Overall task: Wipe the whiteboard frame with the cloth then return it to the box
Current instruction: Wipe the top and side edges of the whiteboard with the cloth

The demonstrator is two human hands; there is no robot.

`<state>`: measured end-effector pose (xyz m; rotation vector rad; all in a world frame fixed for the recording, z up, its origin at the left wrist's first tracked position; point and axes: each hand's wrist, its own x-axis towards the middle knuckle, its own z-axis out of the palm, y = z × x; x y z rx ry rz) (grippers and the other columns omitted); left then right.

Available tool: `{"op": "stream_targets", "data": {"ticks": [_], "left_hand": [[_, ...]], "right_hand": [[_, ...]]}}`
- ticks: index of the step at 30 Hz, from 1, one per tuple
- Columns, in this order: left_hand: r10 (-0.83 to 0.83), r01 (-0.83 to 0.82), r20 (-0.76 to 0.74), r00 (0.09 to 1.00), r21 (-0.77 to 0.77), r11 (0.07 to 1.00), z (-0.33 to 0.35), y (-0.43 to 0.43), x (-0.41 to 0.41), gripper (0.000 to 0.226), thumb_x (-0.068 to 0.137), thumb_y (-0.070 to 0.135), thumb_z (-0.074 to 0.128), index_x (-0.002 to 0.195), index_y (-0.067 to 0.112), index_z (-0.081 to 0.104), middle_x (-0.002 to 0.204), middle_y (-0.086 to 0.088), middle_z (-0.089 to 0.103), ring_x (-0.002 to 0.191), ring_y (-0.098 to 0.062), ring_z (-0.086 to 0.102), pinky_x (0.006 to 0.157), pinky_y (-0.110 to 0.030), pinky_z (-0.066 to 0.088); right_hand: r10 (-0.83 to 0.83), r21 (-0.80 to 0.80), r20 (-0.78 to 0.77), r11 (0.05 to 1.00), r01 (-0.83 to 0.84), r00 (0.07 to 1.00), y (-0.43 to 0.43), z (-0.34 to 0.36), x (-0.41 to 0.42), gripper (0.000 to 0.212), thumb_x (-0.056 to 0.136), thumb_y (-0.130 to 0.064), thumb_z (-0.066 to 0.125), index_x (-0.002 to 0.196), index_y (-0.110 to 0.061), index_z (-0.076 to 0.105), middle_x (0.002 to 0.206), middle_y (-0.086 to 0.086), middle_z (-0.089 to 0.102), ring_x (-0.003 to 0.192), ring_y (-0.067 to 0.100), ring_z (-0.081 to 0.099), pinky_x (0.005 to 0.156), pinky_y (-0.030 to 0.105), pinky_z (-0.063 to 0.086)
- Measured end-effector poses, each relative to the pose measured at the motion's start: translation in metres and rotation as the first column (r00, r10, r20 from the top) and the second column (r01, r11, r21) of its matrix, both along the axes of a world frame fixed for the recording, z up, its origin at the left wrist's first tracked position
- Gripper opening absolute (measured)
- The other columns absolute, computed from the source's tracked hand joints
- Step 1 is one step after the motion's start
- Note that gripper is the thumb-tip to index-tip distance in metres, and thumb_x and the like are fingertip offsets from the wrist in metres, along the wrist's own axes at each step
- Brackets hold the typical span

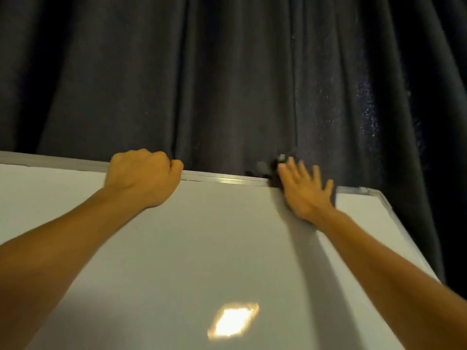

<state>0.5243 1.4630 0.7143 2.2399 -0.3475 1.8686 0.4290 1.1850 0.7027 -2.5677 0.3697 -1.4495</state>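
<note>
Legible text: none.
Whiteboard (pixel 202 236) face blank, bearing only a light reflection; its grey frame (pixel 222 178) carries no label, brand or number; the dark curtain (pixel 227 84) behind it shows no sign or lettering.

Two hands (pixel 142 176) (pixel 304 190); one whiteboard (pixel 202 236); one cloth (pixel 275 173); one curtain (pixel 227 72).

A: Dim overall, warm cast. Bright patch of glare low on the whiteboard (pixel 227 236), a reflected light source from behind the camera.

B: Soft shadows thrown up the board beside both forearms. Right hand (pixel 304 190) smeared by motion blur; left hand (pixel 144 178) sharper.

A: Dark curtain (pixel 227 72) murky, faint speckled sheen at right. Straight frame (pixel 222 178) bent by wide-angle distortion.
</note>
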Motion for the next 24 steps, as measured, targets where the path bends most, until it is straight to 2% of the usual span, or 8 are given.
{"op": "stream_targets", "data": {"ticks": [4,7,10,13,17,19,22,24], "left_hand": [[0.027,-0.026,-0.018,0.999,0.006,1.0,0.004,-0.006,0.0,0.041,0.089,0.043,0.031,0.059,0.021,0.046,0.056,-0.001,0.045,0.05,-0.019,0.035,0.053,-0.03,0.023],[0.106,-0.105,-0.002,0.994,0.146,0.984,0.003,0.002,0.004,0.035,0.092,0.037,0.029,0.071,0.021,0.053,0.078,-0.002,0.062,0.06,-0.024,0.045,0.049,-0.029,0.019],[0.096,-0.096,0.011,0.995,0.123,0.988,-0.001,0.002,-0.002,0.036,0.094,0.03,0.033,0.06,0.019,0.039,0.065,-0.002,0.053,0.051,-0.019,0.037,0.056,-0.032,0.03],[0.041,-0.041,-0.102,0.994,0.002,0.999,0.006,-0.004,-0.01,0.042,0.091,0.039,0.03,0.064,0.015,0.05,0.058,-0.004,0.047,0.05,-0.021,0.039,0.061,-0.034,0.033],[0.0,0.001,-0.288,0.958,0.004,1.0,0.024,-0.023,-0.019,0.049,0.088,0.048,0.033,0.105,0.011,0.062,0.108,-0.019,0.063,0.091,-0.039,0.059,0.072,-0.039,0.037],[-0.043,0.049,-0.331,0.943,0.008,0.999,0.025,-0.033,-0.02,0.046,0.088,0.047,0.036,0.103,0.011,0.06,0.099,-0.016,0.062,0.083,-0.036,0.057,0.071,-0.038,0.038],[-0.046,0.058,-0.326,0.944,0.026,0.998,0.019,-0.042,-0.02,0.039,0.09,0.045,0.036,0.078,0.013,0.055,0.071,-0.006,0.05,0.059,-0.024,0.046,0.059,-0.034,0.038],[-0.053,0.064,-0.306,0.951,0.025,0.998,0.018,-0.059,-0.02,0.039,0.09,0.043,0.036,0.073,0.013,0.053,0.07,-0.007,0.051,0.059,-0.025,0.047,0.058,-0.034,0.038]], "right_hand": [[0.405,-0.663,-0.023,0.678,-0.317,0.914,0.112,-0.095,0.032,0.071,0.102,-0.064,0.016,0.162,-0.026,0.008,0.171,0.002,0.01,0.158,0.025,0.002,0.124,0.046,-0.005],[0.364,-0.779,-0.045,0.571,-0.261,0.93,0.094,-0.072,0.028,0.062,0.106,-0.052,0.025,0.161,-0.032,0.005,0.171,-0.001,0.011,0.158,0.023,0.003,0.126,0.041,-0.003],[0.083,-0.241,0.058,0.968,-0.066,0.995,0.018,-0.004,0.011,0.065,0.106,-0.049,0.031,0.16,-0.036,-0.003,0.171,-0.003,0.002,0.158,0.026,-0.004,0.125,0.052,-0.003],[0.116,-0.066,0.094,0.992,-0.11,0.989,0.027,-0.011,0.008,0.074,0.103,-0.055,0.033,0.163,-0.023,0.002,0.171,-0.001,0.01,0.158,0.025,-0.006,0.124,0.054,-0.008],[0.487,-0.767,-0.128,0.504,-0.398,0.864,0.089,-0.093,0.021,0.07,0.102,-0.056,0.032,0.161,-0.023,0.015,0.17,-0.002,0.016,0.158,0.027,0.002,0.126,0.049,-0.001],[0.431,-0.817,-0.076,0.49,-0.304,0.899,0.054,-0.075,0.018,0.066,0.103,-0.049,0.037,0.161,-0.025,0.017,0.17,0.0,0.017,0.158,0.026,0.005,0.127,0.047,0.003],[0.105,-0.136,0.11,0.987,-0.09,0.988,-0.043,-0.028,0.003,0.073,0.105,-0.047,0.038,0.162,-0.022,-0.001,0.171,0.002,-0.003,0.158,0.027,-0.006,0.126,0.051,0.001],[-0.001,0.258,0.14,0.965,-0.036,0.99,-0.079,-0.02,-0.009,0.08,0.104,-0.047,0.038,0.162,-0.012,-0.004,0.171,0.006,-0.005,0.157,0.028,-0.008,0.126,0.049,-0.002]]}}
